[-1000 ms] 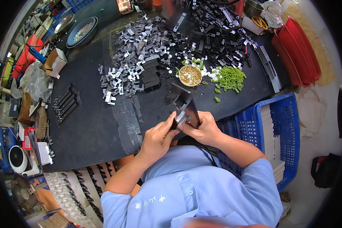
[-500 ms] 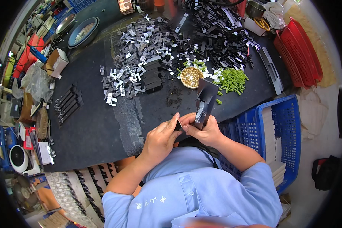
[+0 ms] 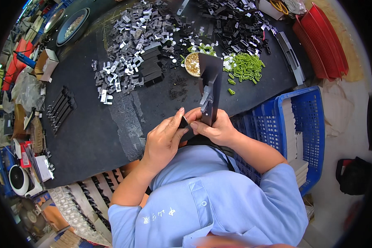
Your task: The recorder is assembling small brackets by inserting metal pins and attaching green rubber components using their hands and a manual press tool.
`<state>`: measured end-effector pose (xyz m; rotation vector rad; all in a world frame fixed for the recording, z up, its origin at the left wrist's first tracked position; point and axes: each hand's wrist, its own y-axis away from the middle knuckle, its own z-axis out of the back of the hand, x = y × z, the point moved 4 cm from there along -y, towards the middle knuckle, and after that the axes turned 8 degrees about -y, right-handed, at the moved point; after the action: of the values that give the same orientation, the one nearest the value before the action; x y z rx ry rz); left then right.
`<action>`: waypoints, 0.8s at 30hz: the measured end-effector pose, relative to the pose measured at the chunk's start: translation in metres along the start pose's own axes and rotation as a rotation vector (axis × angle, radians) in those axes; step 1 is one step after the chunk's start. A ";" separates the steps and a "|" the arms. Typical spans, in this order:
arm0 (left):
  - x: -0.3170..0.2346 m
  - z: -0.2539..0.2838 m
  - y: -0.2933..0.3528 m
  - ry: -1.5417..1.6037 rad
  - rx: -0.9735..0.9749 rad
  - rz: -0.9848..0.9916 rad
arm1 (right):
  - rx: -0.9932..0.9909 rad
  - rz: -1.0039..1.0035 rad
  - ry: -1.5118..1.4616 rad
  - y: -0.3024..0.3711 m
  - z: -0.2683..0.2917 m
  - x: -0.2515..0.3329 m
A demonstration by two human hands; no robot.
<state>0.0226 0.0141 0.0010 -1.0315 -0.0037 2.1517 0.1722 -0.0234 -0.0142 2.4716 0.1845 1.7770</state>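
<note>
- Long, narrow dark part with flat faces (image 3: 212, 87): held upright in front of the person's chest, over the near edge of the surface, its top reaching up past the tub.
- Small silver-grey metal bracket (image 3: 205, 99) sits against the long part's left side. Seated, by the look of it; whether it is fastened, cannot tell.
- Right hand (image 3: 217, 127): closed round the long part's lower end, thumb across the front.
- Left hand (image 3: 161, 140): thumb and fingers pinched almost together on a small dark piece with a pale edge (image 3: 184, 122). Whether that joins the long part: hidden by fingers.
- Judgement: this unit is partway, bracket placed, small dark piece perhaps not yet fitted.
- Just beyond: tiny dark bits (image 3: 177, 87) scattered on the flat black surface (image 3: 99, 136); round white-rimmed tub (image 3: 191, 75) of gold-coloured pieces; heap of green oblong loops (image 3: 248, 67).
- Farther: stacked black rectangular pieces (image 3: 152, 68), grey metal bracket heap (image 3: 130, 37), black parts heap (image 3: 235, 25). All loose; plenty left to use, I judge.
- Left side: short row of slender black parts (image 3: 62, 108), laid neatly; possibly finished, unconfirmed.
</note>
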 end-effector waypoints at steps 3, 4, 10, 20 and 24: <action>-0.001 -0.001 0.002 -0.022 0.000 -0.014 | -0.004 -0.081 -0.056 0.002 -0.001 -0.001; -0.001 -0.001 0.002 -0.032 -0.017 -0.030 | 0.006 -0.054 -0.058 0.002 -0.001 -0.002; -0.001 -0.001 0.005 -0.086 -0.045 -0.058 | -0.006 -0.015 -0.029 0.003 -0.001 -0.006; -0.006 -0.004 0.005 -0.009 -0.038 -0.028 | 0.038 0.033 -0.007 0.002 -0.001 -0.002; -0.005 -0.002 0.006 0.033 -0.016 -0.015 | 0.071 0.228 0.180 0.004 0.004 -0.002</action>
<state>0.0221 0.0058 0.0014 -1.0727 -0.0128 2.1245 0.1760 -0.0275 -0.0165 2.4649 -0.0243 2.1206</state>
